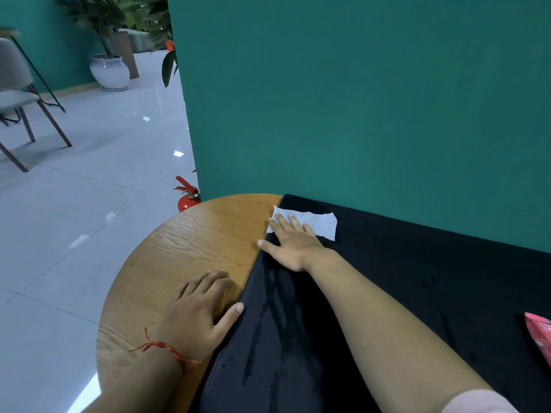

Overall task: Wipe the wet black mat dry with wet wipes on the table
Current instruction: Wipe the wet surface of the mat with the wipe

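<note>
Black mat (pixel 387 278), streaked with water near its left edge, covers the right part of a round wooden table (pixel 193 242) and runs back to a green partition (pixel 357 99). The right hand (pixel 293 247), fingers spread flat and gripping nothing, presses a white wet wipe (pixel 320 223) at the mat's far left corner, the wipe reaching the mat's edge. The left hand (pixel 199 308) rests on bare wood, fingers relaxed and holding nothing, thumb touching the mat's edge. Open mat stretches rightward to a red packet (pixel 539 335) at the frame's edge.
</note>
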Available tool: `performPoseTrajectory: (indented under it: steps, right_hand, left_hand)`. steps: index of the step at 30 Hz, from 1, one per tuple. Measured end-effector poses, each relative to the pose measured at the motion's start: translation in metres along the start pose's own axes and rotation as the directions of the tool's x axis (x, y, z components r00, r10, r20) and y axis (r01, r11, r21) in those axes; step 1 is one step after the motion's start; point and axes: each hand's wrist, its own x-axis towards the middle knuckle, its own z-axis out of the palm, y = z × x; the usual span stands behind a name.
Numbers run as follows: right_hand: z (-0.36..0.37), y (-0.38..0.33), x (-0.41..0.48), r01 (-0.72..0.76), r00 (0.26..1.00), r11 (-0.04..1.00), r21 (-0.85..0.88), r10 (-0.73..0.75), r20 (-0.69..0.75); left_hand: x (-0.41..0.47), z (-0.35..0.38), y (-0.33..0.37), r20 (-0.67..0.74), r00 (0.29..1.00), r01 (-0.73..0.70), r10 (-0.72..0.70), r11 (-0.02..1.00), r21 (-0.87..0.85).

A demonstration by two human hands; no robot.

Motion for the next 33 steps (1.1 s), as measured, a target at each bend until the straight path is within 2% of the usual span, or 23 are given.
performPoseTrajectory:
  steps: [11,20,23,26,28,30,31,33]
  right_hand:
    - [0.02,-0.017,-0.054,0.069,0.998,0.997,0.015,-0.069,-0.003]
    - [0.007,-0.045,-0.122,0.131,0.991,0.984,-0.125,-0.129,0.023]
    - [0.012,-0.055,-0.135,0.129,0.99,0.982,-0.134,-0.136,-0.046]
    - [0.012,-0.051,-0.128,0.112,0.965,0.991,0.071,-0.091,-0.246]
    - [0.012,-0.04,-0.122,0.108,0.913,0.962,0.252,0.004,-0.408]
    - [0.012,-0.024,-0.114,0.091,0.832,0.945,0.316,0.103,-0.546]
    - [0.012,-0.015,-0.11,0.062,0.81,0.942,0.329,0.145,-0.568]
    - [0.013,-0.003,-0.102,-0.028,0.837,0.938,0.345,0.211,-0.505]
  left_hand:
    - [0.0,0.0,0.001,-0.002,1.0,0.012,-0.012,1.0,-0.005]
    - [-0.001,0.002,0.001,-0.03,1.0,0.005,-0.004,1.0,0.015]
    - [-0.001,0.003,0.001,-0.032,0.999,0.004,-0.003,1.0,0.022]
    - [0.0,0.002,0.002,-0.027,1.0,0.004,-0.004,1.0,0.008]
    - [-0.001,0.002,0.002,-0.028,1.0,0.006,-0.006,1.0,0.005]
    - [-0.001,0.002,0.002,-0.025,1.0,0.006,-0.006,1.0,0.008]
    - [-0.001,0.002,0.002,-0.022,1.0,0.005,-0.005,1.0,0.01]
    - [-0.001,0.002,0.001,-0.017,1.0,0.006,-0.006,1.0,0.012]
